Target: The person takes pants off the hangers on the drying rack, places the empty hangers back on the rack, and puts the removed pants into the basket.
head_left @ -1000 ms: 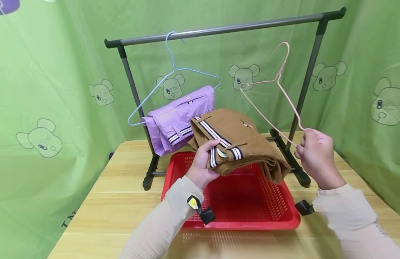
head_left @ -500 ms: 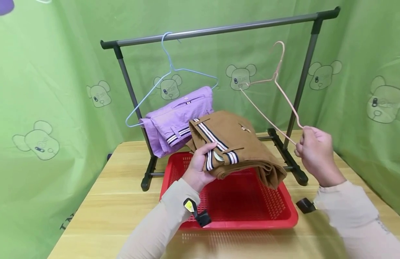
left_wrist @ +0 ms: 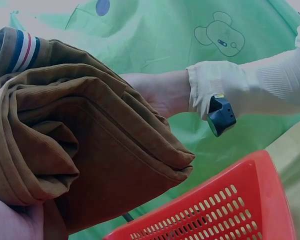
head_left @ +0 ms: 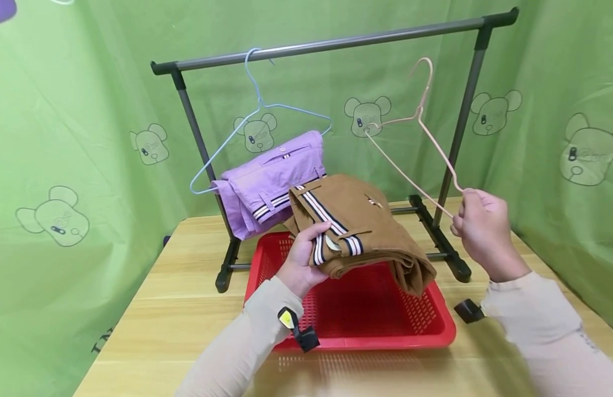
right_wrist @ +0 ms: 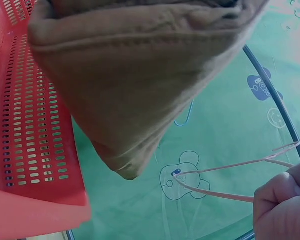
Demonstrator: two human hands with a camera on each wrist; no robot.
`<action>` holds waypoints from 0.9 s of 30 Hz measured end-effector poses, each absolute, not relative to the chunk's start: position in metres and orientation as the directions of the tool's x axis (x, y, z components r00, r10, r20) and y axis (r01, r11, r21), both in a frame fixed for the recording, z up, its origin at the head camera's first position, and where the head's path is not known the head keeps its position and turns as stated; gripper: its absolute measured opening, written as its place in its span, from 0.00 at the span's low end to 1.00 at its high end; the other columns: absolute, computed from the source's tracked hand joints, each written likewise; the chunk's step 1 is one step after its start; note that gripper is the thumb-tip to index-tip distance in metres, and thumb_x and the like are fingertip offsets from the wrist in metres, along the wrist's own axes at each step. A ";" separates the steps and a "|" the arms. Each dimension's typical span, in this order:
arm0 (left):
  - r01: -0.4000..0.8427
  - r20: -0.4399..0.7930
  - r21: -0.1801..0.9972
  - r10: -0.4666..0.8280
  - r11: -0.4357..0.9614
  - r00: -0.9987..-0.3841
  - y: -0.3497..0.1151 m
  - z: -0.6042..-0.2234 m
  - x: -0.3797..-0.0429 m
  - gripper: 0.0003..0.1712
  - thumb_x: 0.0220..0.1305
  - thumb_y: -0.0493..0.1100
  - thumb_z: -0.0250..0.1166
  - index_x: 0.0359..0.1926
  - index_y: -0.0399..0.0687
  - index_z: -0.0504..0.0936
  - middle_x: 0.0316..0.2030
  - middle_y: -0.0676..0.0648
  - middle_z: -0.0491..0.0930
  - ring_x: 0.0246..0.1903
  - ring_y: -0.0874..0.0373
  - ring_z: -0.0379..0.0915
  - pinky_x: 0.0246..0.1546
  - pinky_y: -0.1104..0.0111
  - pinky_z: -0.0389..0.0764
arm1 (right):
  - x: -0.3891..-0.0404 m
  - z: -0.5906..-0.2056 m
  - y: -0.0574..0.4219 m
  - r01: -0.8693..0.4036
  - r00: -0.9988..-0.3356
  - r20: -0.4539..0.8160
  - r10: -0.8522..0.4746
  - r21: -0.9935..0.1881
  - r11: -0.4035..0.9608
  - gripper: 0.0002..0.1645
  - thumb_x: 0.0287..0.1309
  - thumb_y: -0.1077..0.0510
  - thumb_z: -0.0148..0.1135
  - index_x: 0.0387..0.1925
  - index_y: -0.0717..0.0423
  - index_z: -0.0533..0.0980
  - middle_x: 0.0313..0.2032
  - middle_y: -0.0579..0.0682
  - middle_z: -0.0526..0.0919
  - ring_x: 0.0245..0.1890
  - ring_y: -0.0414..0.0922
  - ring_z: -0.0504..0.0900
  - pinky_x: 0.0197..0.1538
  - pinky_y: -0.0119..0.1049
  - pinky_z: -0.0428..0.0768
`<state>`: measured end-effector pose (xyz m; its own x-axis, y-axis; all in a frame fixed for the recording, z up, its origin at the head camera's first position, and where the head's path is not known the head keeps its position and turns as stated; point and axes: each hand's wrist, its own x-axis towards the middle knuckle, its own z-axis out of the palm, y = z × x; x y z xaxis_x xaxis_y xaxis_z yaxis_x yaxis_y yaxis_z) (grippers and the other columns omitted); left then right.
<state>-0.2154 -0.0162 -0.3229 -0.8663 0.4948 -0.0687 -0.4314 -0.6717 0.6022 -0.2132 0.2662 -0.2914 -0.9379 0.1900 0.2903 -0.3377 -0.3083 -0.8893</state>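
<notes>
Folded brown trousers [head_left: 358, 220] with a striped waistband are held in my left hand [head_left: 303, 259], thumb on top at the waistband and the other fingers hidden underneath. They hang over the red basket, and their thick folded layers [left_wrist: 90, 135] fill much of the left wrist view. My right hand [head_left: 482, 226] grips a pink wire hanger [head_left: 437, 146] by its lower right corner, hook upward, the far end pointing left. The hanger's bottom bar and the trousers are apart. In the right wrist view the right hand [right_wrist: 285, 205] pinches the hanger [right_wrist: 215, 193] beside the trousers' hanging edge.
A dark metal rack [head_left: 336, 48] stands at the back of the wooden table [head_left: 187, 309]. On its rail hangs a blue hanger [head_left: 227, 144] bearing folded purple trousers [head_left: 271, 176]. The red basket [head_left: 376, 343] sits in front of the rack. Green curtain [head_left: 78, 138] surrounds the table.
The brown trousers and left hand have shifted slightly left and down in the head view. The rack and other things also drift a little left, and both hands keep their holds.
</notes>
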 end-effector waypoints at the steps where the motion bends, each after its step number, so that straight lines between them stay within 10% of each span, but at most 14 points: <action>1: -0.434 -0.073 0.601 0.495 -0.671 -0.866 -0.017 -0.323 -0.215 0.11 0.68 0.42 0.48 0.35 0.46 0.77 0.29 0.51 0.82 0.30 0.60 0.80 0.38 0.70 0.79 | -0.213 -0.291 0.266 -0.339 -0.937 0.292 0.192 -0.892 -0.299 0.21 0.73 0.61 0.43 0.22 0.60 0.71 0.10 0.43 0.63 0.06 0.37 0.59 0.12 0.31 0.58; 27: -0.484 -0.151 0.602 0.504 -0.635 -0.850 -0.025 -0.329 -0.204 0.10 0.67 0.43 0.50 0.38 0.46 0.76 0.29 0.50 0.83 0.31 0.59 0.80 0.38 0.68 0.80 | -0.212 -0.282 0.268 -0.352 -0.934 0.305 0.187 -0.876 -0.329 0.21 0.72 0.63 0.41 0.22 0.61 0.71 0.10 0.45 0.63 0.06 0.37 0.59 0.12 0.32 0.56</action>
